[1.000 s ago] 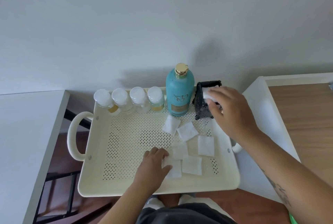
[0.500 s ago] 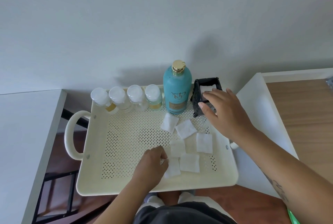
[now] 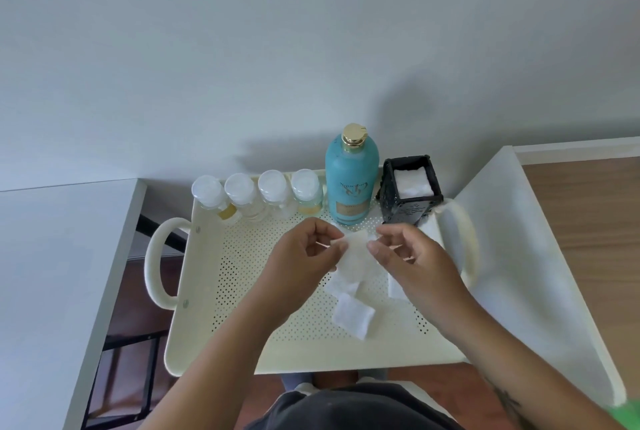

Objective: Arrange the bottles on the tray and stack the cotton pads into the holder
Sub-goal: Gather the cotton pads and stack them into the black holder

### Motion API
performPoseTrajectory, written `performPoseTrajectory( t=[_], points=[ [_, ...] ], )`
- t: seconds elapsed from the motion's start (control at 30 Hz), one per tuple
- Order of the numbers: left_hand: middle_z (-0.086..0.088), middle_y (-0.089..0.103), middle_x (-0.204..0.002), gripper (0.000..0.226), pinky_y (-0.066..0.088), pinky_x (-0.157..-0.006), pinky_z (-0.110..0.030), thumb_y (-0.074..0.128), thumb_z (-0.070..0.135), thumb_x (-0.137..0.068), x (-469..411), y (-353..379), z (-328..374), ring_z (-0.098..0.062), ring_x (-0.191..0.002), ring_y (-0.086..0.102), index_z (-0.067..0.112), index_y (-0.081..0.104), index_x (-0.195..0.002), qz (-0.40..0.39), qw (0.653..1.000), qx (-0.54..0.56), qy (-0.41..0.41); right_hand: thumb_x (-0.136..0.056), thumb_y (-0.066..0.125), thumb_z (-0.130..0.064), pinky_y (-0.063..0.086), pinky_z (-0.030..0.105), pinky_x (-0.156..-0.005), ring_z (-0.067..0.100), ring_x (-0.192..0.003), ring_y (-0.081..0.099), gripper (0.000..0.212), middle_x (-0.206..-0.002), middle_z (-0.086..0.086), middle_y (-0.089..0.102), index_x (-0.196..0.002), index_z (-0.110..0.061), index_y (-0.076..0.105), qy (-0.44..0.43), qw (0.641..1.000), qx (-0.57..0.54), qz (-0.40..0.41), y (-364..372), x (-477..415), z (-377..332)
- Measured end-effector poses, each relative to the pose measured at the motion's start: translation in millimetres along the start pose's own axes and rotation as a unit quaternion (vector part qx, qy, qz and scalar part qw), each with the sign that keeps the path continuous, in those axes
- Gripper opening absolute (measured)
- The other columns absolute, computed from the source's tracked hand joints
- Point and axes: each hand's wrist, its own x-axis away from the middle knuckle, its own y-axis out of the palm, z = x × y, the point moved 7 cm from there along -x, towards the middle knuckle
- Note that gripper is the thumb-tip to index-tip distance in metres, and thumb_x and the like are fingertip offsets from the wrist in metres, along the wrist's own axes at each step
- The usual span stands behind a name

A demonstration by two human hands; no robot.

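Dark cloth at the bottom edge belongs to the person's clothing and is cut off by the frame. Beyond it sits the cream perforated metal tray [image 3: 242, 291] with looped handles. One square white cotton pad [image 3: 353, 316] lies flat on its floor; others beneath the hands are partly covered, so their number cannot be told. Above them the left hand [image 3: 304, 263] pinches the near left corner of a raised white cotton pad [image 3: 356, 256] between thumb and fingers, and the right hand [image 3: 412, 260] pinches its right side, the remaining fingers loosely curled. Along the tray's far edge stand four small clear bottles [image 3: 256, 194] with white caps, a tall turquoise bottle [image 3: 350, 184] with a gold cap, its label print too blurred to read, and in the far right corner a black square holder [image 3: 410, 203] with white pads stacked inside.
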Motion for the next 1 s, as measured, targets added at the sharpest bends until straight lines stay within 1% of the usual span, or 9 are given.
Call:
performPoseTrajectory(
  t=[0.07, 0.17, 0.27, 0.4, 0.53, 0.6, 0.67, 0.8, 1.0],
  points=[
    [-0.002, 0.075, -0.082, 0.008, 0.059, -0.077, -0.040, 0.072, 0.023, -0.086, -3.5, 2.5, 7.0, -0.025, -0.077, 0.071, 0.029, 0.068, -0.086, -0.012, 1.000, 0.011, 0.008, -0.086, 0.070, -0.034, 0.047, 0.009, -0.065, -0.003, -0.079, 0.064, 0.019, -0.092, -0.013, 0.072, -0.104, -0.031, 0.067, 0.040, 0.996, -0.079, -0.025, 6.4, 0.0, 4.8],
    [-0.007, 0.075, -0.085, 0.006, 0.058, -0.080, -0.046, 0.073, 0.026, -0.085, -7.7, 6.1, 10.2, -0.031, -0.081, 0.070, 0.029, 0.068, -0.086, -0.025, 1.000, 0.011, 0.014, -0.088, 0.069, -0.024, 0.045, 0.011, -0.056, -0.004, -0.060, 0.059, 0.007, -0.075, -0.014, 0.072, -0.095, -0.023, 0.070, 0.052, 0.990, -0.129, -0.009, 3.5, -3.2, 5.1],
    [-0.003, 0.075, -0.086, 0.010, 0.059, -0.078, -0.040, 0.074, 0.025, -0.084, -11.1, 10.8, 8.3, -0.019, -0.076, 0.070, 0.028, 0.068, -0.091, -0.033, 0.999, 0.019, 0.015, -0.088, 0.069, -0.022, 0.045, 0.014, -0.055, -0.002, -0.057, 0.056, 0.005, -0.069, -0.013, 0.069, -0.092, -0.020, 0.070, 0.055, 0.990, -0.127, 0.006, -6.0, -8.6, 5.3],
    [0.009, 0.074, -0.090, 0.020, 0.060, -0.075, -0.029, 0.075, 0.025, -0.084, -13.6, 12.0, -7.4, -0.016, -0.078, 0.072, 0.028, 0.065, -0.101, -0.015, 1.000, 0.021, -0.009, -0.088, 0.069, -0.023, 0.045, 0.010, -0.054, -0.003, -0.054, 0.054, 0.003, -0.065, -0.018, 0.066, -0.090, -0.026, 0.070, 0.025, 0.994, -0.099, 0.048, -27.5, -21.4, -3.5],
    [0.016, 0.070, -0.089, 0.013, 0.049, -0.057, -0.012, 0.071, 0.027, -0.086, -5.9, 18.2, -40.6, -0.002, -0.065, 0.064, 0.032, 0.063, -0.095, 0.008, 0.992, -0.120, -0.036, -0.087, 0.068, -0.027, 0.043, 0.007, -0.055, -0.006, -0.055, 0.054, 0.006, -0.064, -0.020, 0.065, -0.084, -0.030, 0.067, -0.044, 0.987, -0.028, 0.150, -62.6, -43.5, -23.3],
    [0.015, 0.067, -0.093, 0.012, 0.047, -0.057, -0.009, 0.070, 0.026, -0.087, 1.6, 25.6, -59.2, -0.001, -0.066, 0.060, 0.029, 0.063, -0.096, -0.008, 0.985, -0.171, -0.036, -0.088, 0.067, -0.027, 0.046, 0.014, -0.062, -0.003, -0.064, 0.057, 0.001, -0.070, -0.014, 0.066, -0.087, -0.026, 0.067, -0.072, 0.980, 0.012, 0.187, -75.0, -56.4, -31.3],
    [0.014, 0.064, -0.098, 0.013, 0.044, -0.059, -0.006, 0.070, 0.026, -0.087, 8.4, 30.8, -75.6, 0.001, -0.068, 0.057, 0.027, 0.062, -0.098, -0.022, 0.976, -0.213, -0.033, -0.088, 0.066, -0.027, 0.045, 0.019, -0.064, 0.000, -0.066, 0.056, 0.008, -0.074, -0.012, 0.063, -0.091, -0.020, 0.066, -0.084, 0.972, 0.057, 0.212, -82.3, -68.5, -34.0],
    [0.016, 0.057, -0.102, 0.016, 0.038, -0.061, -0.007, 0.068, 0.030, -0.088, 15.5, 35.8, -97.0, 0.003, -0.077, 0.054, 0.030, 0.059, -0.101, -0.021, 0.959, -0.280, -0.032, -0.089, 0.064, -0.028, 0.039, 0.011, -0.057, -0.002, -0.063, 0.054, 0.009, -0.078, -0.012, 0.062, -0.091, -0.020, 0.064, -0.073, 0.969, 0.123, 0.203, -83.3, -85.5, -27.6],
    [0.010, 0.057, -0.100, 0.021, 0.042, -0.067, -0.014, 0.066, 0.031, -0.087, 13.5, 47.2, -99.2, -0.006, -0.081, 0.054, 0.026, 0.059, -0.105, -0.037, 0.944, -0.327, 0.004, -0.088, 0.064, -0.017, 0.049, 0.044, -0.070, 0.029, -0.089, 0.053, 0.015, -0.092, 0.007, 0.057, -0.094, -0.007, 0.055, -0.112, 0.932, 0.291, 0.185, -66.6, -85.3, -31.6]
  ],
)
